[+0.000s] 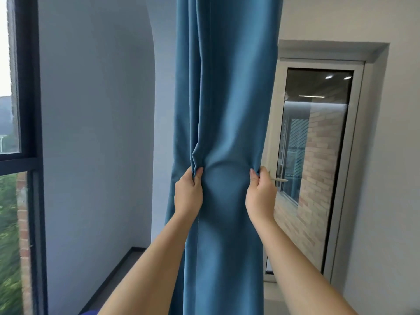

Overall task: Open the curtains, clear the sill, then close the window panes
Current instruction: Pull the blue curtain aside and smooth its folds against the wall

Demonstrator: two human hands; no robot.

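Note:
A blue curtain (227,98) hangs bunched into a narrow column in the middle of the view, reaching from the top edge to the bottom. My left hand (188,194) pinches a fold on its left side at mid height. My right hand (261,193) grips its right edge at the same height, and the cloth is stretched taut between them. Behind the curtain's right edge stands a window pane (318,142) in a pale frame, with its handle (280,179) just past my right fingers. The sill (279,292) shows only as a strip below my right forearm.
A dark-framed window (29,155) fills the left edge, with trees outside. A plain white wall (97,133) stands between it and the curtain. A dark skirting line (118,269) runs along the floor at lower left. Another white wall (391,178) lies to the right.

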